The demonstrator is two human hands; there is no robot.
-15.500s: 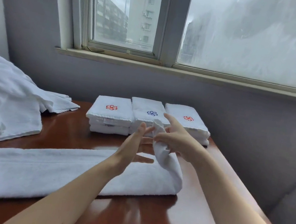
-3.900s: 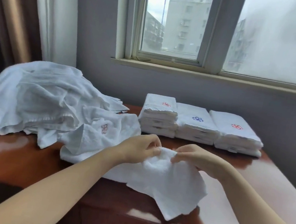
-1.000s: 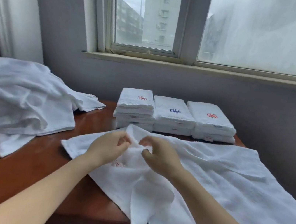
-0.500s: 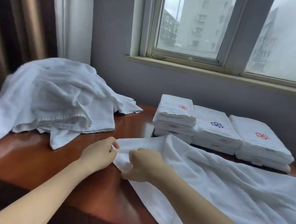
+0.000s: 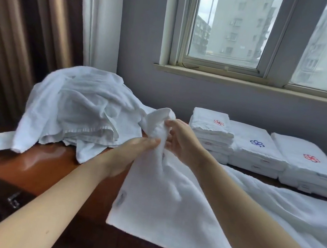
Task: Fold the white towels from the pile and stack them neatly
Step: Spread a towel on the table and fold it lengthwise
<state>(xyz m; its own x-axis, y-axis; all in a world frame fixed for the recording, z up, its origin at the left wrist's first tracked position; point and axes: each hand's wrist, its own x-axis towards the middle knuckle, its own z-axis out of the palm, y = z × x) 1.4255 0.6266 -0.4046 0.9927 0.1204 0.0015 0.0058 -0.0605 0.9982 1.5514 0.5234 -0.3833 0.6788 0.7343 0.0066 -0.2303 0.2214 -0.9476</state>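
Two hands share one bunched corner of the towel (image 5: 167,199), left hand (image 5: 132,150) pinching below, right hand (image 5: 180,140) curled round it, while the rest, likely soft and limp, drapes beneath them onto the table (image 5: 44,166), best held by corners.

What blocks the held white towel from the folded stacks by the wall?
Nothing visible. The left hand and right hand grip the white terry towel; its cloth spreads across the brown wooden table to the folded towel stacks. The loose white towel pile lies left, off that path.
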